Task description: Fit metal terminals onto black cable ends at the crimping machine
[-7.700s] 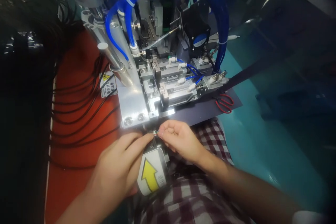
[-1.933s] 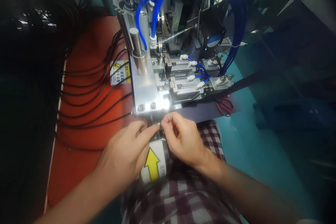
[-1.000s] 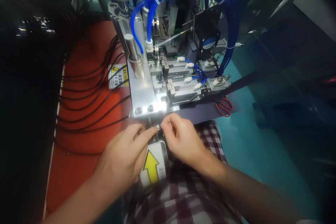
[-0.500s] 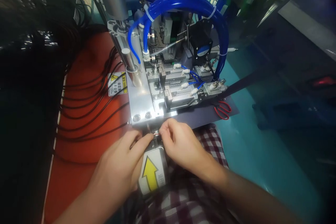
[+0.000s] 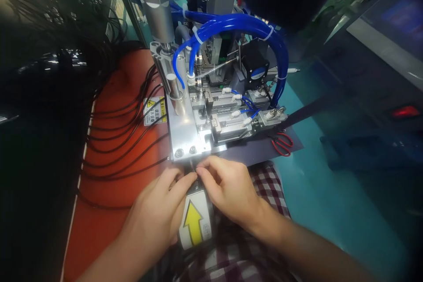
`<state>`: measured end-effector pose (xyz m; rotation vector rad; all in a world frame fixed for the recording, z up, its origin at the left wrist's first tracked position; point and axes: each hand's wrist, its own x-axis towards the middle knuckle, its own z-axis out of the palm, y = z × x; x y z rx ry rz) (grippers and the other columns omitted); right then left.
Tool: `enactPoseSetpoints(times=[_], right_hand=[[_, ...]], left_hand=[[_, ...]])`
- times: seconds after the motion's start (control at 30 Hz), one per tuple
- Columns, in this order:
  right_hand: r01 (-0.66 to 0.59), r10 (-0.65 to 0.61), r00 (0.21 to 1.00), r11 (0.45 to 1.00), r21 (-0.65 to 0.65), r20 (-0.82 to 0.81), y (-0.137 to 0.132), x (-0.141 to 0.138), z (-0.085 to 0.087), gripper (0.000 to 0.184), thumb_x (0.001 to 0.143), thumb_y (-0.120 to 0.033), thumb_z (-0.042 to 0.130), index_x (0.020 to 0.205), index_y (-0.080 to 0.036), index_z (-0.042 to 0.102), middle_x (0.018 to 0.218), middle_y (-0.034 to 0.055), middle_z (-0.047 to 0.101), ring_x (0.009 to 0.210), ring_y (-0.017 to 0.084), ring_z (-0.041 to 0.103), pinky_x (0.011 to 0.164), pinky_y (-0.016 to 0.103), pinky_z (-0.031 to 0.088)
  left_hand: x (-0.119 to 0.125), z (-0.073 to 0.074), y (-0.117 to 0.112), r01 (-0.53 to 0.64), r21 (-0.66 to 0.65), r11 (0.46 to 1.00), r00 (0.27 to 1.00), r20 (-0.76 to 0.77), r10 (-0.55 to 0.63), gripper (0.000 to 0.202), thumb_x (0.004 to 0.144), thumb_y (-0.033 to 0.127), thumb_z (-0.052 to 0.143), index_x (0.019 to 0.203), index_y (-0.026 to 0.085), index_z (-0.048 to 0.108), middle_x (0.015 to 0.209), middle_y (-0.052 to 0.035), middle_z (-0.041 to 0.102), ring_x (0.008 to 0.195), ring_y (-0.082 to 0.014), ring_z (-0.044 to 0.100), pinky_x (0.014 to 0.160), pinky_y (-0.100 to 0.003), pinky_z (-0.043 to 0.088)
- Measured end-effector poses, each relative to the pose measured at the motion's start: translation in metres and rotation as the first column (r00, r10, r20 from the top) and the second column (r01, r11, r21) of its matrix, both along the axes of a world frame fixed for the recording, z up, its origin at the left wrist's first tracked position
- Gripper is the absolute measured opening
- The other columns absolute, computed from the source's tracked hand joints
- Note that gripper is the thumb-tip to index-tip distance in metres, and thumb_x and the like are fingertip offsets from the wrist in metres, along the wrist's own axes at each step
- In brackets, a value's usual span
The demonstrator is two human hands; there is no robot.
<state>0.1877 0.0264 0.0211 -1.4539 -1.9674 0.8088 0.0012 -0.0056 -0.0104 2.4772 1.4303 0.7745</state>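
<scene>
My left hand [image 5: 165, 200] is closed, its thumb and fingers pinched at the front edge of the machine. Against its fingertips, my right hand [image 5: 229, 185] pinches too, thumb to forefinger. Whatever small part lies between them is hidden by the fingers. Just under the fingertips is a dark metal piece [image 5: 197, 187], part of a narrow track. Below it sits a white cover [image 5: 194, 220] with a yellow arrow pointing toward the machine. Right ahead of both hands stands the bright metal plate [image 5: 185, 134] of the machine.
A thick bundle of blue air tubes [image 5: 238, 22] arches over the metal slides [image 5: 229, 128]. Red-handled pliers [image 5: 282, 144] lie on the dark base at the right. Black cables [image 5: 122, 141] cross the orange surface [image 5: 109, 185] at the left. A warning label [image 5: 154, 111] is beside the plate.
The view has shifted, so the machine sits slightly lower and further right. My hands have drawn closer together at the fingertips, and the small shiny reddish part between them is now covered.
</scene>
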Motion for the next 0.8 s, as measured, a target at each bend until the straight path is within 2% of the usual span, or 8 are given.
enactPoseSetpoints(times=[0.1,0.3,0.43,0.57,0.67,0.8], right_hand=[[0.01,-0.01,0.999,1.0,0.009,0.044,0.0,0.001,-0.004,0.017,0.094,-0.021,0.053,0.079,-0.02,0.063,0.065,-0.0011,0.067,0.053,0.013,0.058,0.056,0.026,0.039],[0.059,-0.056,0.997,0.995,-0.075,0.047,-0.002,0.006,-0.011,0.014,0.093,-0.021,0.051,0.083,-0.02,0.061,0.067,-0.0003,0.066,0.057,0.015,0.059,0.059,0.027,0.039],[0.098,-0.103,0.995,0.962,-0.254,-0.003,0.0,0.007,-0.015,0.015,0.092,-0.021,0.051,0.079,-0.02,0.058,0.063,-0.0016,0.061,0.057,0.014,0.055,0.057,0.026,0.038],[0.077,-0.121,0.989,0.909,-0.41,-0.082,0.002,0.013,-0.017,0.022,0.095,-0.023,0.047,0.075,-0.02,0.056,0.064,-0.0022,0.059,0.061,0.014,0.054,0.06,0.026,0.039],[0.056,-0.118,0.983,0.918,-0.392,-0.138,0.001,0.015,-0.018,0.028,0.099,-0.027,0.04,0.075,-0.021,0.052,0.062,-0.0035,0.055,0.059,0.014,0.052,0.059,0.026,0.038],[-0.007,-0.07,0.975,0.94,-0.341,-0.213,-0.001,0.011,-0.025,0.025,0.097,-0.031,0.046,0.075,-0.022,0.049,0.062,-0.0054,0.048,0.058,0.012,0.044,0.056,0.025,0.036]], left_hand=[[0.0,0.001,0.0,0.018,-0.012,1.0,1.0,0.003,-0.018,0.032,0.095,0.009,0.04,0.119,0.019,0.059,0.097,-0.0055,0.057,0.079,-0.016,0.061,0.063,-0.025,0.049],[0.0,-0.001,-0.001,-0.006,-0.038,0.999,1.0,0.019,0.007,0.032,0.096,0.011,0.041,0.119,0.021,0.061,0.099,-0.0048,0.058,0.079,-0.0154,0.061,0.065,-0.025,0.05],[-0.001,-0.001,0.0,-0.003,-0.023,1.0,1.0,0.019,0.003,0.032,0.095,0.011,0.041,0.118,0.021,0.061,0.097,-0.0047,0.057,0.079,-0.0154,0.06,0.064,-0.024,0.05],[-0.004,-0.001,-0.001,0.019,-0.062,0.998,0.999,0.027,-0.018,0.035,0.092,0.009,0.043,0.12,0.021,0.061,0.1,-0.0051,0.056,0.077,-0.0144,0.061,0.064,-0.024,0.051],[-0.006,0.0,-0.002,0.012,-0.12,0.993,1.0,0.015,-0.01,0.037,0.092,0.009,0.044,0.122,0.022,0.061,0.102,-0.0052,0.057,0.077,-0.0141,0.062,0.066,-0.023,0.052],[-0.004,0.009,0.002,0.002,-0.134,0.991,0.999,0.042,0.004,0.032,0.096,0.014,0.042,0.118,0.025,0.063,0.103,-0.0045,0.059,0.078,-0.013,0.065,0.065,-0.021,0.053]])
